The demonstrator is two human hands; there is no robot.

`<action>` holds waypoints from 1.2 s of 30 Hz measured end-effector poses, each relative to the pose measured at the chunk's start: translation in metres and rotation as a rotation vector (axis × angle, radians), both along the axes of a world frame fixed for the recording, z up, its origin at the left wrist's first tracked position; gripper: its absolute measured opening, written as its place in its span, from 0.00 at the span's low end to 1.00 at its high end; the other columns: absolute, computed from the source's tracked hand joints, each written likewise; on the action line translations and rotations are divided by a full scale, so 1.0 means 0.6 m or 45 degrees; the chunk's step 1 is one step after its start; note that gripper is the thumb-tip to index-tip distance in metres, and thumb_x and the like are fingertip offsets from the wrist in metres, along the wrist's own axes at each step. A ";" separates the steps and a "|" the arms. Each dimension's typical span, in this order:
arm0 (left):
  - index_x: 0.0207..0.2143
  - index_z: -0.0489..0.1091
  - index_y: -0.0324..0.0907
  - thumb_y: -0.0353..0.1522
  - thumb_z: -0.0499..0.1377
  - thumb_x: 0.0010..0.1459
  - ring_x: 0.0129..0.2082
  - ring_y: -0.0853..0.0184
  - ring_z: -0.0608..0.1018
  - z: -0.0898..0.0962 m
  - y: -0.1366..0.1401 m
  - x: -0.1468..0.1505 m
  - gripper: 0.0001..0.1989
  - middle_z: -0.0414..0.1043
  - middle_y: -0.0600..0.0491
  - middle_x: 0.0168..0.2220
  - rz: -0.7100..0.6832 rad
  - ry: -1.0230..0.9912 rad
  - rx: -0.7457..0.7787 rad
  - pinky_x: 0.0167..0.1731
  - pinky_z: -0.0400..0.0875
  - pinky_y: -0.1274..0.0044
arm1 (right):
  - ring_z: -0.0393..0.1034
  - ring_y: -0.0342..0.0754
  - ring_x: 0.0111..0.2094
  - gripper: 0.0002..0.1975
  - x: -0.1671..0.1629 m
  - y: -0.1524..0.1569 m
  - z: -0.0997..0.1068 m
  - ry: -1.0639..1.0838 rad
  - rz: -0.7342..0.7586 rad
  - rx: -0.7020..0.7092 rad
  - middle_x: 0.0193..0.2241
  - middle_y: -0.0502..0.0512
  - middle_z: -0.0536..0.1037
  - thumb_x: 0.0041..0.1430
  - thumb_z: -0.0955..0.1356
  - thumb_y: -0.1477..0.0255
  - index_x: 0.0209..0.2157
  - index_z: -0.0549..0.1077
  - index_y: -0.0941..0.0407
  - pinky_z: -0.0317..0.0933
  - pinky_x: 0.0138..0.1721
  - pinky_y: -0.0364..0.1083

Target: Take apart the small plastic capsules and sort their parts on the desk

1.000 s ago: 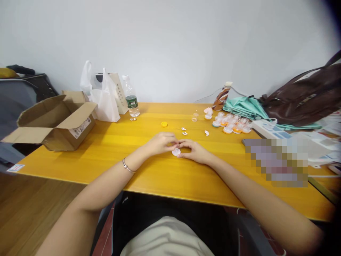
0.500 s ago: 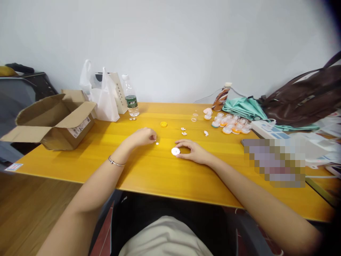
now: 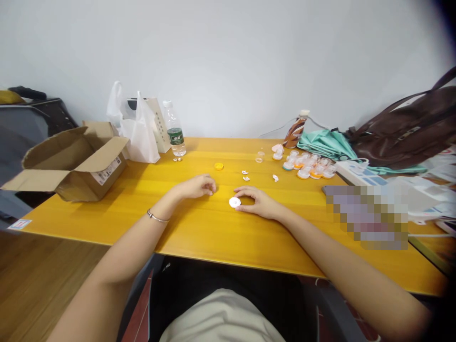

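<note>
My right hand (image 3: 257,202) rests on the table with thumb and fingers closed on the edge of a round white disc (image 3: 234,203), which lies flat. To its left my left hand (image 3: 200,185) is low over the table, its fingers curled together and pointing down. What they hold, if anything, is hidden. Beyond the hands sit a yellow round cap (image 3: 219,166) and small white cut-out pieces (image 3: 246,178), with another white piece (image 3: 275,178) further right. A clear ring (image 3: 259,160) lies behind these.
Several clear-topped round pieces with orange or teal bases (image 3: 309,165) stand at the right. Behind them are a brown bottle (image 3: 295,129) and teal cloth (image 3: 326,146). An open cardboard box (image 3: 85,183), a white plastic bag (image 3: 140,137) and a water bottle (image 3: 176,135) occupy the left.
My left hand has shifted slightly right, and the tiny white dot that lay beside its fingertips is now out of sight. My right hand and the white disc have stayed put.
</note>
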State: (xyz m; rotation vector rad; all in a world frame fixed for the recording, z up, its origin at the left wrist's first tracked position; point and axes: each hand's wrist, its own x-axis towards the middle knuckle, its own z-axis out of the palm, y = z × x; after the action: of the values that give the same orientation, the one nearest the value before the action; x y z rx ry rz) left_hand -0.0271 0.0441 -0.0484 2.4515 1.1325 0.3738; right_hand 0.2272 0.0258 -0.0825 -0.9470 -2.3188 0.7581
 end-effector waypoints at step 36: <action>0.37 0.69 0.40 0.37 0.47 0.62 0.34 0.68 0.69 -0.016 -0.046 0.086 0.14 0.70 0.50 0.34 -0.261 0.352 0.927 0.33 0.56 0.76 | 0.67 0.51 0.47 0.13 -0.003 0.002 0.000 0.082 0.028 0.007 0.44 0.57 0.73 0.45 0.70 0.64 0.33 0.75 0.55 0.57 0.51 0.51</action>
State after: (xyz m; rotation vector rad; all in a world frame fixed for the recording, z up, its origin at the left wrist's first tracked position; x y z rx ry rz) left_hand 0.0245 0.0165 -0.0578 3.3101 0.9365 0.4520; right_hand 0.2251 0.0271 -0.0828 -0.8834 -2.2778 0.7794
